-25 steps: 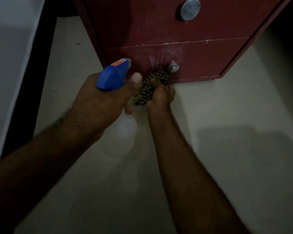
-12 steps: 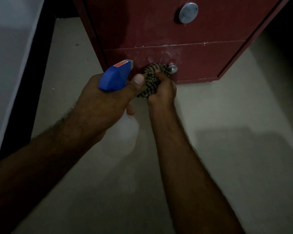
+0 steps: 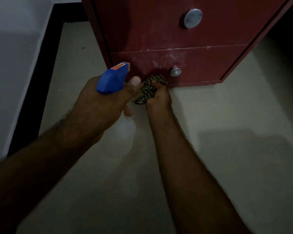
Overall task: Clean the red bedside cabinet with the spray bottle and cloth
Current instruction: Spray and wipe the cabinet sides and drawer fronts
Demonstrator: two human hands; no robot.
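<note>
Tan-and-black checked cloth (image 3: 146, 92) is bunching inside the fingers (image 3: 157, 85) of the right hand (image 3: 159, 98), which are curling tightly round it and pressing it against the bottom edge of the lower drawer (image 3: 201, 66) of the red cabinet (image 3: 150, 27), just left of the small metal knob (image 3: 175, 71). The left hand (image 3: 100, 107) is gripping the spray bottle (image 3: 112, 79) at its neck, with the thumb (image 3: 134, 83) lying up the side and the nozzle pointing at the drawer front close by.

Little of the balled cloth is meeting the wood, so I judge it may be smearing rather than lifting. The pale spray streaks (image 3: 167, 58) are sitting higher than where the cloth is working and could be drying into marks. A sideways stroke risks snagging on the knob or tugging the drawer open. The nozzle is aiming close to the right hand, so a stray squeeze would be wetting the knuckles and dripping onto the floor (image 3: 218, 124).

Most of the left fingers are hiding behind the hand, so I cannot tell whether one is resting on the trigger. The bottle's clear body is barely showing against the pale floor, and its liquid level is unreadable. The frame is cutting off the cabinet's top and right side, and the dim light is hiding any remaining dirt.
</note>
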